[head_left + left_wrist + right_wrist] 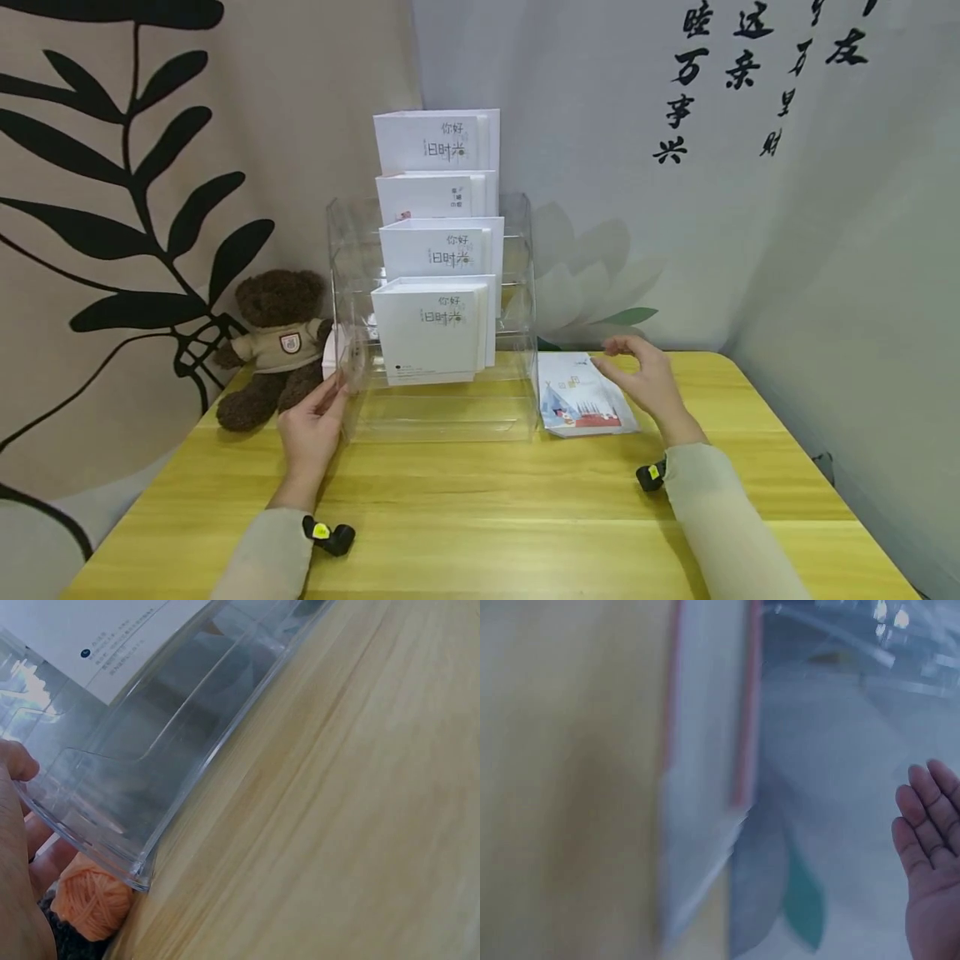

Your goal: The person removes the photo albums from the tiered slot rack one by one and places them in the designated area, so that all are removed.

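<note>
Because the clear rack (442, 432) lets the surface (480, 533) show through, its outline in the head view is faint; white books (431, 337) fill its tiers, and a wrapped book (573, 392) lies just right of it, near the right hand (651, 387). Left wrist: the left hand (311, 429), cut off by the frame, pinches the rack's edge, partly hiding an orange yarn ball (94, 900). Right wrist: fingers extended, holding nothing, palm cropped, wrapped book blurred.
</note>
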`<action>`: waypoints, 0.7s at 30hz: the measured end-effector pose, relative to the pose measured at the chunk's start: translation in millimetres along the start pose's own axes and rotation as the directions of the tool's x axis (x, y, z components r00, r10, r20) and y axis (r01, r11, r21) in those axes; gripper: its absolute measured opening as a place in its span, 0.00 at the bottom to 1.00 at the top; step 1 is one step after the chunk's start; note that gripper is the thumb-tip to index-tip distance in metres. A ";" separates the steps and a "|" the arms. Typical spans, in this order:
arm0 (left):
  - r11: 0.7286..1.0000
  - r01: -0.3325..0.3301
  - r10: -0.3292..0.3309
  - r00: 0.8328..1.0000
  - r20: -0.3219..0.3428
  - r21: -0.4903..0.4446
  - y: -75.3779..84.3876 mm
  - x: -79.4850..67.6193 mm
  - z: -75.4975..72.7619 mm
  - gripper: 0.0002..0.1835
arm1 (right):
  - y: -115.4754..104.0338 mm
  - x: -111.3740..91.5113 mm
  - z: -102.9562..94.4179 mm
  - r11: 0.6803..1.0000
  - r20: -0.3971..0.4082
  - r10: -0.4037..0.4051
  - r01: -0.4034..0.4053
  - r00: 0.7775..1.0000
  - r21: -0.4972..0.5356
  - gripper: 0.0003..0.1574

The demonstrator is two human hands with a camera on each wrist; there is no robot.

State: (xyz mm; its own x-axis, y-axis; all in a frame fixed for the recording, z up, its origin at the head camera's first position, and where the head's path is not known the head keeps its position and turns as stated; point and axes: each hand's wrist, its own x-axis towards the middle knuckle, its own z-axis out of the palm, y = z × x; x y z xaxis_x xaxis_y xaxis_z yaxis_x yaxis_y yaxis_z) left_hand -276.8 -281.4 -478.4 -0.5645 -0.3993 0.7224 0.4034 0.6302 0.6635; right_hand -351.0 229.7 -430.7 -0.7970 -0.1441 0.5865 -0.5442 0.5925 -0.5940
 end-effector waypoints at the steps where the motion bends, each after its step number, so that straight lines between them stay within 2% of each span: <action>1: 1.000 -0.002 0.002 1.000 -0.001 0.003 0.0 0.4 0.1 0.16 | -7.1 4.3 1.6 0.999 0.001 -0.035 0.035 0.999 0.003 0.24; 5: 1.000 0.013 -0.013 1.000 0.004 0.001 -1.4 0.0 0.9 0.16 | -39.8 25.0 7.3 0.985 -0.007 -0.171 0.172 0.985 0.030 0.23; 10: 0.999 0.035 -0.035 0.999 0.005 -0.004 -1.6 -1.4 2.1 0.17 | -79.7 53.0 17.1 0.952 -0.040 -0.286 0.289 0.957 0.103 0.23; 15: 1.000 0.029 -0.029 1.000 0.004 -0.008 -0.2 0.3 2.4 0.17 | -107.4 74.5 35.2 0.923 -0.042 -0.340 0.341 0.940 0.178 0.25; 18: 1.000 0.029 -0.029 1.000 0.002 -0.011 -0.6 0.2 2.2 0.17 | -118.5 81.4 48.7 0.913 -0.036 -0.343 0.342 0.939 0.221 0.26; 21: 1.000 0.020 -0.020 1.000 -0.010 -0.013 -0.2 -0.1 1.6 0.16 | -125.6 85.0 63.8 0.890 -0.054 -0.327 0.327 0.943 0.319 0.28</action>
State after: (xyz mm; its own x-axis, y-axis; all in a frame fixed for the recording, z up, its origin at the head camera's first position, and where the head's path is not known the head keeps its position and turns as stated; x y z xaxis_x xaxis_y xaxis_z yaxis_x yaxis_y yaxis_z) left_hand -277.9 -280.4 -478.9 -0.5651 -0.4187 0.7109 0.4014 0.6133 0.6803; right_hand -367.2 92.5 -341.4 -0.5598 -0.2869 0.7774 -0.8281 0.2275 -0.5123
